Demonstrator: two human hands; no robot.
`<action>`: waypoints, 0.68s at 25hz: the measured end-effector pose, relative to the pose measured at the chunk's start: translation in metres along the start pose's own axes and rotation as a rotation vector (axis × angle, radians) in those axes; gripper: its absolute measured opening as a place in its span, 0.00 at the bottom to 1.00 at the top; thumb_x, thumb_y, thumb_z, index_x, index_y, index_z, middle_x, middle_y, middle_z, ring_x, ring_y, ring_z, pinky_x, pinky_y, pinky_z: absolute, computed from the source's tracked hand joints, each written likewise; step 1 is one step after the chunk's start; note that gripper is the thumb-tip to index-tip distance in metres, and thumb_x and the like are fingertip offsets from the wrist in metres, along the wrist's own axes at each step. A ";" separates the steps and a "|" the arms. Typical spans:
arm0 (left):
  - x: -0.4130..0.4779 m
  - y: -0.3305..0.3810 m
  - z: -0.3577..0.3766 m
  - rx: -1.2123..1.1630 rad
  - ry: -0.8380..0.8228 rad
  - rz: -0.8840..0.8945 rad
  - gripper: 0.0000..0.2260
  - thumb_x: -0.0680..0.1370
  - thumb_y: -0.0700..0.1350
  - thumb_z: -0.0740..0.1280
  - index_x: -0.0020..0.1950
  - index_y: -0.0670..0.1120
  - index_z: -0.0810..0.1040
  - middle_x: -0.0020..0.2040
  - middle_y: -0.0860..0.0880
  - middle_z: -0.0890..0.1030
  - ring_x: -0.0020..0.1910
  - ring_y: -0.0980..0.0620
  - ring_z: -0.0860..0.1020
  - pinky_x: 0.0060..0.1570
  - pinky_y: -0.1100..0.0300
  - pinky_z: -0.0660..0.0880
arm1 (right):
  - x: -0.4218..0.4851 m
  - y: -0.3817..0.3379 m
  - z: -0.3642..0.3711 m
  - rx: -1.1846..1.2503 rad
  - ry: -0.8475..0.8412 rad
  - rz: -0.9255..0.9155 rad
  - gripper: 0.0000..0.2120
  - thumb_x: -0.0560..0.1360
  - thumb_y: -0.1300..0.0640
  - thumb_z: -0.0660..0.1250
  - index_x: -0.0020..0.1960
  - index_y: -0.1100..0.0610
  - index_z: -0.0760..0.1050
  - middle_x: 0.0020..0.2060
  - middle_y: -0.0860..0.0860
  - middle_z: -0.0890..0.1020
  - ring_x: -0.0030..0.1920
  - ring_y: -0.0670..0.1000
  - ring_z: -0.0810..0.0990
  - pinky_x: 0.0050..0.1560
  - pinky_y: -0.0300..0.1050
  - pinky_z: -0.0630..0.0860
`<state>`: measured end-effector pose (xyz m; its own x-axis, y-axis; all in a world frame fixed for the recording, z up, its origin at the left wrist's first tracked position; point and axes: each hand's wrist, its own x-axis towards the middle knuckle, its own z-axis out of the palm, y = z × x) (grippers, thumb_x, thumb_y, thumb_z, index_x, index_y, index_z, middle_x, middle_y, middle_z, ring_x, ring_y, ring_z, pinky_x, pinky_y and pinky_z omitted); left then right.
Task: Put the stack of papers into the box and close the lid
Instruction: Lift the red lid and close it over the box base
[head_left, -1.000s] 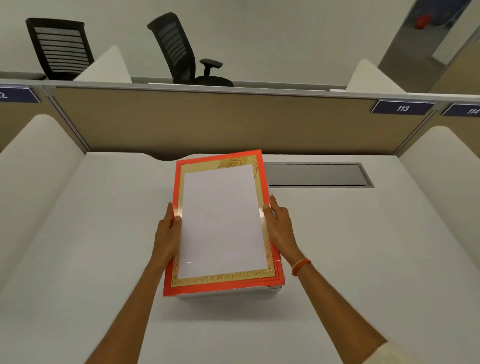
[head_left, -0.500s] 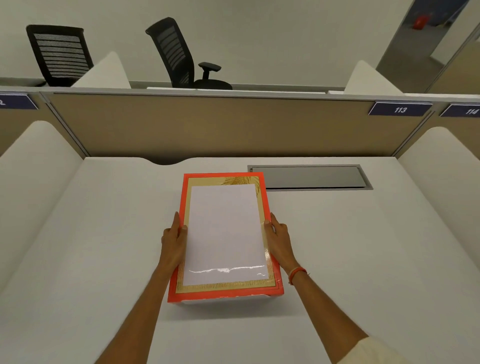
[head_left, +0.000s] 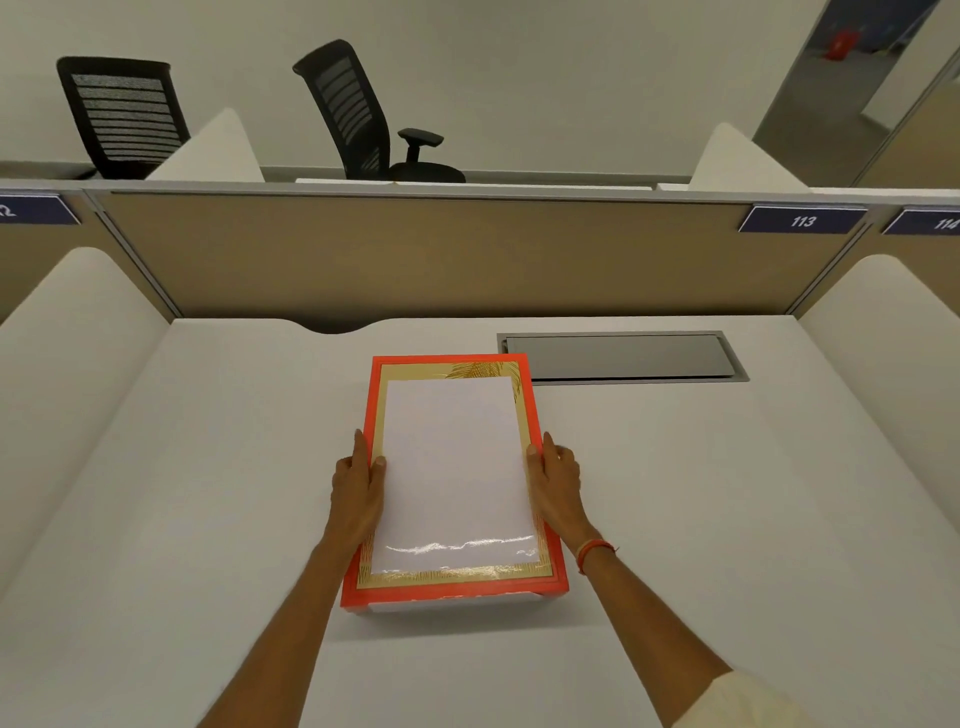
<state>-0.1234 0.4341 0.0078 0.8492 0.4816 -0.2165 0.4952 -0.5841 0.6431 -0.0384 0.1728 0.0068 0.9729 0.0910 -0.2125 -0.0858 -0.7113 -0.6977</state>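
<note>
An orange lid (head_left: 453, 586) with a gold border and a glossy white centre panel lies flat on top of a white box (head_left: 452, 607), whose front edge shows just beneath it on the desk. My left hand (head_left: 358, 480) grips the lid's left edge, thumb on top. My right hand (head_left: 556, 475) grips the right edge the same way; an orange band circles that wrist. The stack of papers is hidden from view.
The box sits mid-desk on a white desk (head_left: 208, 493). A grey cable hatch (head_left: 621, 356) lies just behind its right corner. A tan partition (head_left: 441, 254) closes the back, white side dividers flank the desk, and two black office chairs (head_left: 363, 109) stand beyond.
The lid came down from a tilted, raised position and now rests level on the box. Both hands stayed on its sides and lowered with it.
</note>
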 end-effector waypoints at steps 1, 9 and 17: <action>-0.002 0.003 0.001 0.107 0.056 0.046 0.30 0.82 0.57 0.53 0.81 0.51 0.47 0.76 0.39 0.63 0.73 0.39 0.67 0.70 0.41 0.65 | -0.001 -0.003 0.002 -0.151 0.063 -0.053 0.31 0.80 0.39 0.46 0.78 0.54 0.54 0.76 0.57 0.61 0.75 0.60 0.62 0.72 0.54 0.63; 0.012 0.008 0.013 0.448 0.107 0.420 0.38 0.77 0.69 0.39 0.81 0.46 0.44 0.82 0.49 0.44 0.81 0.50 0.45 0.79 0.50 0.48 | 0.009 -0.022 0.013 -0.517 0.082 -0.353 0.36 0.79 0.37 0.43 0.79 0.57 0.40 0.79 0.52 0.42 0.79 0.51 0.39 0.77 0.45 0.37; 0.021 0.002 0.028 0.459 0.071 0.368 0.41 0.76 0.70 0.35 0.81 0.44 0.44 0.82 0.48 0.46 0.81 0.50 0.46 0.79 0.51 0.50 | 0.015 -0.011 0.030 -0.493 0.026 -0.340 0.44 0.73 0.29 0.33 0.79 0.57 0.41 0.79 0.53 0.46 0.79 0.52 0.44 0.78 0.46 0.42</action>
<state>-0.1000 0.4249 -0.0160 0.9737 0.2269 0.0204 0.2123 -0.9363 0.2799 -0.0292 0.2030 -0.0093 0.9338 0.3576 -0.0117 0.3349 -0.8852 -0.3228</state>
